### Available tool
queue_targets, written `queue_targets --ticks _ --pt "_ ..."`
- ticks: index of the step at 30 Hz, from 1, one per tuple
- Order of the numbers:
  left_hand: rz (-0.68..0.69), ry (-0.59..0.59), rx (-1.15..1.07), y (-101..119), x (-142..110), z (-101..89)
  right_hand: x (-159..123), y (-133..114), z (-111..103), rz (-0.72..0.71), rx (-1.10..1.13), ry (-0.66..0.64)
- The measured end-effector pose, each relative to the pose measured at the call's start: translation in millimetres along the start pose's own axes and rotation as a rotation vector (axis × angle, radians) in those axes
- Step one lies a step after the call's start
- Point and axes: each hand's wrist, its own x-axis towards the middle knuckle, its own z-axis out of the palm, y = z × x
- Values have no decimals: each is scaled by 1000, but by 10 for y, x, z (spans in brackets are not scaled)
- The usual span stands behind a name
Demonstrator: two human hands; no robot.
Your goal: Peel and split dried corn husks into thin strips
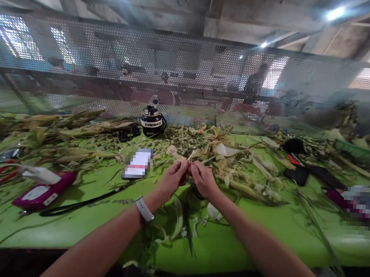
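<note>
Near the middle of the green table, my left hand (173,178) and my right hand (204,180) meet, fingertips pinched close together. A pale corn husk strip (193,155) comes out at the fingertips of both; most of it is hidden by the fingers. Just beyond lies a heap of dry husks (221,150), with torn pieces and longer leaves spreading right. Beneath my hands is a small dark object, too shadowed to name. Curled husk scraps (178,213) and a long thin green leaf (187,232) lie between my forearms. A pale-banded watch sits on my left wrist.
A phone (138,163) lies left of my hands, a dark bottle (152,121) behind it. Further left are a purple power bank (44,191), a black strap (84,206) and orange-handled scissors (2,174). Dark flat items (296,175) lie right. Perforated mesh (181,73) borders the back.
</note>
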Motion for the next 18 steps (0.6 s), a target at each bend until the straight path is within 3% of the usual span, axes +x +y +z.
queue_targets --ticks 5,6,8,9,12,14,18 --pt "38 54 -22 73 90 -94 -66 -56 52 -59 -59 35" --pt "76 142 -37 100 112 -131 -90 -76 41 -86 -71 26" --pt "135 195 -36 144 126 -188 -123 -125 -31 -158 -99 11" --pt "139 136 4 157 114 -199 -124 -148 -91 -194 -117 30" --pt "-27 -306 199 157 19 -165 -54 -184 -315 -222 -141 277" --pt "-63 -425 258 144 -48 -125 22 -163 -426 -140 -92 321" --pt "-61 -462 323 126 -76 -106 94 -62 -390 146 132 -177"
